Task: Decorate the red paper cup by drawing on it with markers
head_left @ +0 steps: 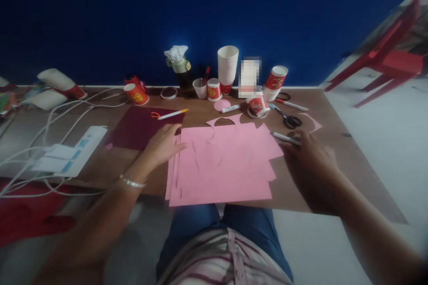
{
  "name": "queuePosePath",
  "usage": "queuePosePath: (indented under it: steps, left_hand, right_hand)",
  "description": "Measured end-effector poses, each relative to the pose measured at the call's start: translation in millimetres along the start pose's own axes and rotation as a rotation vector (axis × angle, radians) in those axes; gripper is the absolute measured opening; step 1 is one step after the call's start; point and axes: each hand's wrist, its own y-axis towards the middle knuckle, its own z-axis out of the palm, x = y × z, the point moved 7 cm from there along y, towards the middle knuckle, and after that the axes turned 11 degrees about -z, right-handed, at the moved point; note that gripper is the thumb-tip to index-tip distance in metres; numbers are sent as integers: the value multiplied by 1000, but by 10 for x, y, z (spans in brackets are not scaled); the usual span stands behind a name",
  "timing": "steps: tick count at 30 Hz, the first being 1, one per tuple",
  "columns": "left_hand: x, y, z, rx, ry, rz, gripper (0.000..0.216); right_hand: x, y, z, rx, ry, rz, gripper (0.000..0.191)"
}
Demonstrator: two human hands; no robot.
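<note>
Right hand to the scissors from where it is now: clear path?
Probably yes. The right hand rests by a white marker, and the scissors lie just beyond it on bare board. Only that marker lies between them, nothing upright.

Near centre: pink paper sheets [224,164] lie flat, low, passable above. Left hand [163,144] rests on their left edge; right hand [309,156] at their right edge, by a marker [285,138]. Far edge crowded: cup stack [228,64], red cups [257,104], scissors [287,118]. Left: cables [50,142] tangle. Far right: bare brown board [347,160].
</note>
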Motion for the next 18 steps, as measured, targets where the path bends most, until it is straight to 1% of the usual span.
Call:
queuePosePath:
  steps: [2,3,5,6,7,9,11,12,14,15,17,18]
  left_hand:
    - [440,-255,76,-35,-111,-169,73]
    - [606,-388,150,-22,-170,-214,73]
    - [846,-631,270,-54,-282,-287,72]
    - [894,-726,335,-54,-332,-292,73]
    - [904,-800,386,-62,-382,-285,74]
    - [827,-878,461,-61,-481,-239,78]
    - [707,-882,506,-38,-525,-202,78]
    - [658,-868,510,-34,-531,-191,76]
    - [606,-833,498,-38,-534,-181,74]
    - [603,-820,489,-41,-534,-179,73]
    - [629,-806,483,-43,-526,-184,72]
    - [650,-806,484,-46,-514,-187,70]
  right_hand:
    - [74,-20,26,-95,-74,-87,51]
    - [154,-29,41,-156,-104,-138,52]
    - [397,-51,103,-281,-105,-267,55]
    - [563,-68,170,-310,-73,-363,57]
    - [739,-91,259,-307,-29,-458,59]
    - [1089,-173,431,-279,44,-615,61]
    - [1370,-280,547,-242,82,-683,64]
    - [1486,-337,563,-237,91,-703,65]
    - [1679,-419,533,-204,92,-738,64]
    - [1759,-426,479,-187,86,-748,62]
    - [1906,-330,311,-149,69,-749,52]
    - [1982,-216,209,-127,59,-733,45]
